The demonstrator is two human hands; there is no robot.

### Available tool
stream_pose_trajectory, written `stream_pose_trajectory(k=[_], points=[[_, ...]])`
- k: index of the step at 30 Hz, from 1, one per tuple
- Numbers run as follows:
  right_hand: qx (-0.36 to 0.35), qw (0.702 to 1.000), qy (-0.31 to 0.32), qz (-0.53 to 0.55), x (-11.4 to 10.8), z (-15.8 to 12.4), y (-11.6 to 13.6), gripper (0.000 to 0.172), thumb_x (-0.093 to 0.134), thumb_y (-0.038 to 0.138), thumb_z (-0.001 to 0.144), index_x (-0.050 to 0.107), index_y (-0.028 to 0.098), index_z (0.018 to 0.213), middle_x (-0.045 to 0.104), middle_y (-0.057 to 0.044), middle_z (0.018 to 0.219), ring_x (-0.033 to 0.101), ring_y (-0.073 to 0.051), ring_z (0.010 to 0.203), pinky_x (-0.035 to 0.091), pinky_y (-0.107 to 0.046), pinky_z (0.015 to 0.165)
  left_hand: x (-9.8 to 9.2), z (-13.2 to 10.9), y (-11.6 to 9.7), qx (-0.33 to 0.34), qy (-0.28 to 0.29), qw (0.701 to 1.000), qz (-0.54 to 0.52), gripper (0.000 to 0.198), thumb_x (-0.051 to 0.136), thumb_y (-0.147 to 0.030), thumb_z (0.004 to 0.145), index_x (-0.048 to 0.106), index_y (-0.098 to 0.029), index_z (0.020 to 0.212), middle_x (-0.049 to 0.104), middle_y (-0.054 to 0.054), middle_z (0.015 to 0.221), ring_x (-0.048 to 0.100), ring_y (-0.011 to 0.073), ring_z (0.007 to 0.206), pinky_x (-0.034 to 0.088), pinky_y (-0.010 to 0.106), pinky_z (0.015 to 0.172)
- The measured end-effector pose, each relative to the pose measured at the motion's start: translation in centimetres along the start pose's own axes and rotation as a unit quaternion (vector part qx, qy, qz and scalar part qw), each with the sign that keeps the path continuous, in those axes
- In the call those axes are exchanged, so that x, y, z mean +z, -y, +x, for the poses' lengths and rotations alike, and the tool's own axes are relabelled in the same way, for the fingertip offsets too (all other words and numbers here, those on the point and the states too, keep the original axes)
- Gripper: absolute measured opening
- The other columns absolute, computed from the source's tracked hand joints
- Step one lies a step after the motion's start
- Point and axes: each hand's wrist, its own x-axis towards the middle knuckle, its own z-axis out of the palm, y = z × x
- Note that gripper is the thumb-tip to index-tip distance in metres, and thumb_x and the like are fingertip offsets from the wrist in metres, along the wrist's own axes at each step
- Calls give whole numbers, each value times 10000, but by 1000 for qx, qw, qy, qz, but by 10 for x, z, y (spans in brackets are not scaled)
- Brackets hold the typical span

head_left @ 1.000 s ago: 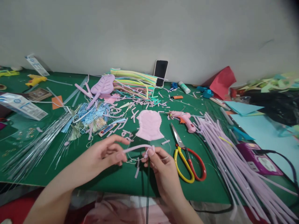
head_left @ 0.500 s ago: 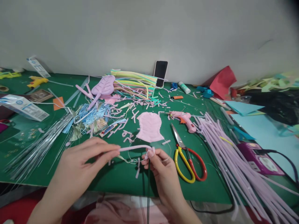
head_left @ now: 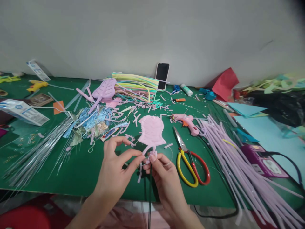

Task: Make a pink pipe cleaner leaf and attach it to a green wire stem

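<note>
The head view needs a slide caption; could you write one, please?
Left hand and right hand hold a lilac strip near scissors.

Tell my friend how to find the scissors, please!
On the green table, look just to the right of the person's right hand. The scissors lie there. Unlike the pink glue gun just beyond them, they have one yellow handle and one red handle.

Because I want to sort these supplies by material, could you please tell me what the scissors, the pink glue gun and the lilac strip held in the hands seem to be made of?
Scissors: metal blades, judging by their grey shine; yellow and red handles, probably smooth plastic or coated.
Glue gun: likely hard moulded plastic, with a slight sheen.
Lilac strip: matte and curved, perhaps pipe cleaner; its fibres are too small to confirm.
</note>
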Motion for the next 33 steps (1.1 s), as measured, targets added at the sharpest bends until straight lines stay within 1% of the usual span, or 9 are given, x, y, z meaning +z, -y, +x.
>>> stream_pose_trajectory(k=[4, 8, 11, 14, 18, 23, 27, 29, 33], points=[[5, 1000, -4, 6, 1, -3, 0, 197, 802, 326, 720, 682, 171, 715, 689, 11, 660, 608, -83, 578, 502, -184, 574, -11, -3, 0, -68, 73, 991, -84, 223, 625, -295, 837, 694, -304, 1049, 548, 58, 1176, 535, 240, 1148, 444, 367, 990], [13, 1000, -8, 25, 2, -3, 0, 205, 804, 321, 718, 666, 171, 694, 685, 11, 647, 596, -78, 567, 498, -181, 572, -21, -6, 7, -172, 146, 936, -269, 531, 652, -404, 819, 502, -299, 1317, 599, 76, 1279, 582, 241, 1153, 482, 320, 944], [23, 999, -11, 27, 2, -2, 0, 210, 806, 321, 713, 661, 169, 698, 690, 4, 669, 598, -80, 570, 495, -181, 566, -23, -6, 14, -192, 176, 941, -218, 274, 579, -449, 860, 682, -229, 985, 712, 59, 970, 653, 220, 933, 500, 288, 831], [34, 998, -10, 45, 1, -2, 2, 215, 807, 320, 710, 652, 172, 692, 687, 3, 683, 595, -80, 569, 497, -180, 564, -22, -5, 20, -148, 204, 950, -186, 332, 505, -420, 906, 689, -216, 719, 703, 33, 800, 641, 194, 826, 482, 262, 760], [35, 996, -11, 80, -2, -2, 3, 191, 804, 305, 718, 664, 175, 708, 676, 8, 678, 600, -76, 575, 503, -167, 573, -22, -9, 30, -100, 242, 952, -158, 310, 522, -364, 904, 709, -215, 707, 688, 37, 735, 613, 186, 770, 471, 265, 724], [37, 994, 8, 99, -4, -6, -1, 152, 790, 279, 741, 675, 181, 726, 680, 11, 684, 601, -67, 568, 499, -155, 570, -30, -20, 41, -64, 231, 968, -76, 265, 549, -327, 889, 718, -234, 708, 666, 30, 685, 578, 188, 735, 453, 256, 654], [10, 998, 8, 55, -2, -10, -1, 158, 776, 293, 756, 671, 180, 718, 686, 8, 688, 600, -74, 576, 504, -175, 581, -38, -22, 36, -25, 298, 952, -62, 250, 550, -311, 893, 708, -246, 710, 679, 23, 716, 589, 192, 795, 473, 264, 734], [-6, 1000, 10, 21, 0, -11, 0, 153, 782, 294, 749, 678, 182, 735, 697, 5, 694, 608, -79, 589, 510, -185, 600, -39, -20, 30, -33, 292, 953, -78, 136, 610, -325, 855, 731, -263, 853, 715, 23, 847, 615, 200, 878, 480, 276, 814], [-18, 1000, 18, 4, 1, -11, 3, 193, 796, 293, 732, 703, 208, 878, 703, 17, 687, 608, -76, 580, 502, -183, 591, -34, -15, 17, -109, 189, 966, -137, 467, 738, -364, 743, 641, -317, 1198, 718, 18, 1050, 652, 210, 956, 496, 276, 838]])
